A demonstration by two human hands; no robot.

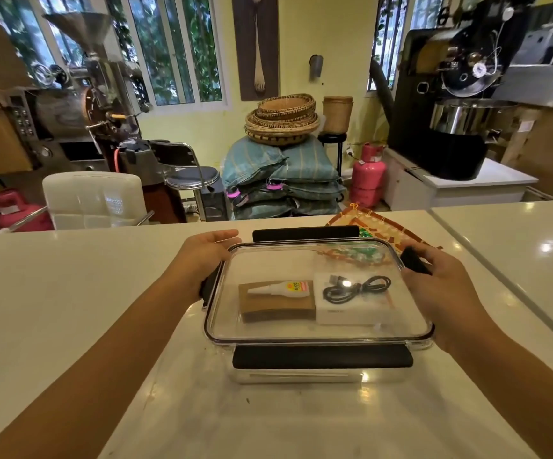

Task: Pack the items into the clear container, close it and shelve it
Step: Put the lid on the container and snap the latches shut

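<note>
Head view: lidded clear container (318,329) on counter (69,293); left hand (202,256) spread against left side latch, right hand (434,283) gripping right latch (412,260).

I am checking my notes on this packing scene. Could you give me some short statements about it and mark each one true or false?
1. The lid lies on the container. True.
2. A black cable lies inside, on a white box. True.
3. The glue bottle stands outside on the counter. False: it lies inside, on a brown piece.
4. The left hand and right hand are at the lid's short sides. True.
5. The near black latch is missing. False: it is there, at the front edge.
</note>
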